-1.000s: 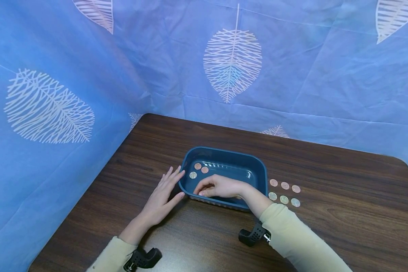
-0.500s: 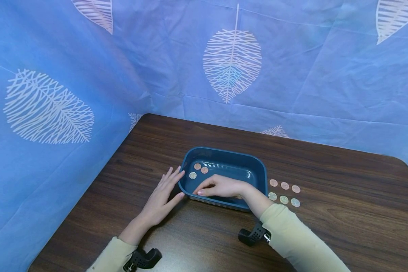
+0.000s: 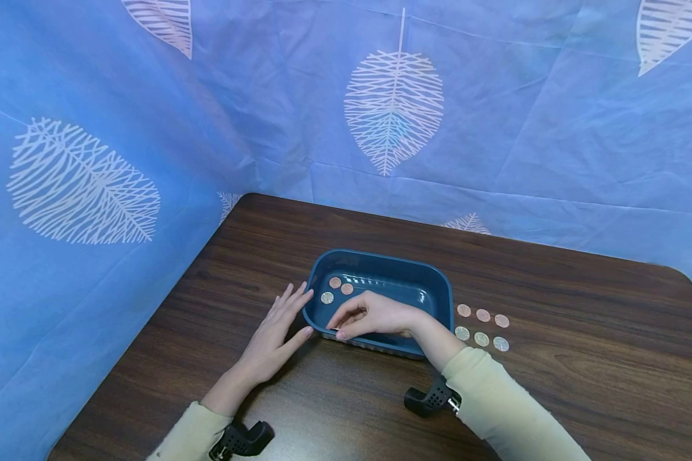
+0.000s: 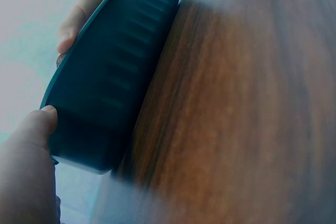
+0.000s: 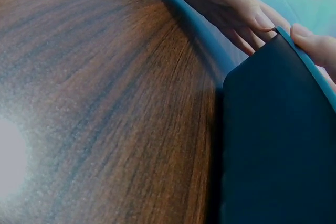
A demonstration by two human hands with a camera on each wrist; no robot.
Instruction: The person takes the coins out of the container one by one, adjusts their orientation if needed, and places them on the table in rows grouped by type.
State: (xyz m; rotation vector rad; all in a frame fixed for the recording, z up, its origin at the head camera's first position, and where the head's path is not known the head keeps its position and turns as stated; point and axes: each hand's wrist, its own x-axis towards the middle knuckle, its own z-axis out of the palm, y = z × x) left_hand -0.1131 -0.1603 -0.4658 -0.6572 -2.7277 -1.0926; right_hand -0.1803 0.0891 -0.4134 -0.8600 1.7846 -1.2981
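Since earlier frame, right hand (image 3: 377,315) lifted slightly, thumb shifted toward near rim; pinches thin, round, metallic coin (image 4: 60,60) beside rim of dark-blue, rectangular, plastic-looking basin (image 3: 392,270). Left hand (image 3: 271,342) straight-fingered, thumb touching corner (probably steadying basin). Inside, left: two round copper-coloured coins (image 3: 347,289), round pale coin (image 3: 327,298). Outside, right: copper-coloured row (image 3: 483,315), pale row (image 3: 481,339), perhaps parted by colour.

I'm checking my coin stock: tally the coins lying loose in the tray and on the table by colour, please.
Coppery coins: 5 (2 in the tray, 3 on the table)
Paler coins: 4 (1 in the tray, 3 on the table)
Total: 9
Not counted: a thin thing, probably a coin, pinched in the right hand.
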